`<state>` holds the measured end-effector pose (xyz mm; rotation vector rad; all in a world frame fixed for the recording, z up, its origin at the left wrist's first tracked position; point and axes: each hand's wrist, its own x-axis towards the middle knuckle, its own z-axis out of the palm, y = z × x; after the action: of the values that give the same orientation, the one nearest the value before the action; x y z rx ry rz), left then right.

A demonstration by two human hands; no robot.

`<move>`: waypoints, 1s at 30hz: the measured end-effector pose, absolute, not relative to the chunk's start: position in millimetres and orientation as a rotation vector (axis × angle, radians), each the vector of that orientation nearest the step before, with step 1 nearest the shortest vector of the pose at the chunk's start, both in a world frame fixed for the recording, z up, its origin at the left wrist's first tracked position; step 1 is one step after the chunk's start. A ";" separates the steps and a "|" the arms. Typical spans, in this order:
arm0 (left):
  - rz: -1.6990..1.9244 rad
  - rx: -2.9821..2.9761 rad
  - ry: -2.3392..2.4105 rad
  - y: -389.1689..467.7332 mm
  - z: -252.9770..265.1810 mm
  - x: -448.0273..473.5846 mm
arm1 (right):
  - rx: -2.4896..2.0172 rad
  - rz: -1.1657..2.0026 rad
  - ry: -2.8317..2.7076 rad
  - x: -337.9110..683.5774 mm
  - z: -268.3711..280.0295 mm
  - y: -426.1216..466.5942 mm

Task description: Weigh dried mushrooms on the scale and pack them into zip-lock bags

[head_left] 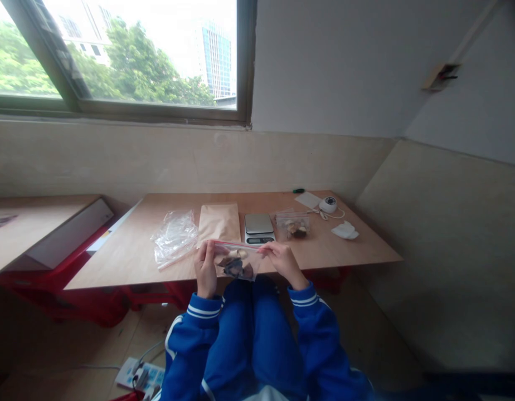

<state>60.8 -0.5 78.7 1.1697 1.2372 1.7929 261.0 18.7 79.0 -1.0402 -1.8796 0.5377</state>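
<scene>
A clear zip bag (236, 264) with a red seal strip hangs between my hands at the table's front edge. Dark and pale dried pieces lie inside it. My left hand (205, 269) is closed on the bag's upper left corner. At the upper right end of the seal, the fingers of my right hand (283, 262) pinch the strip. Just beyond the bag stands a small digital scale (259, 224) with a bare metal plate. To its right is another filled zip bag (293, 225). Left of the scale lies a flat brown paper sheet or bag (219, 221).
Clear plastic bags (174, 235) lie in a pile at the table's left. A white dome camera (328, 205) with its cable, a crumpled tissue (345, 230) and a green-handled tool (298, 191) are at the right. A power strip (140, 376) sits on the floor.
</scene>
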 end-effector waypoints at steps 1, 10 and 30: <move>1.787 1.137 1.235 0.1 76.9 60.8 | -1.042 0.556 -1.871 263.4 78.2 18.4; 1.479 0.965 0.959 7.6 62.1 87.5 | -1.119 0.829 -1.423 296.8 63.1 23.8; 0.942 2.147 1.859 98.5 -23.5 -29.7 | -1.945 -0.064 -1.235 336.3 -68.8 90.6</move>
<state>-29.7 98.5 -23.5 2.1471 1.8590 0.9424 336.3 90.6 -68.8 -1.9453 -1.2345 -0.0640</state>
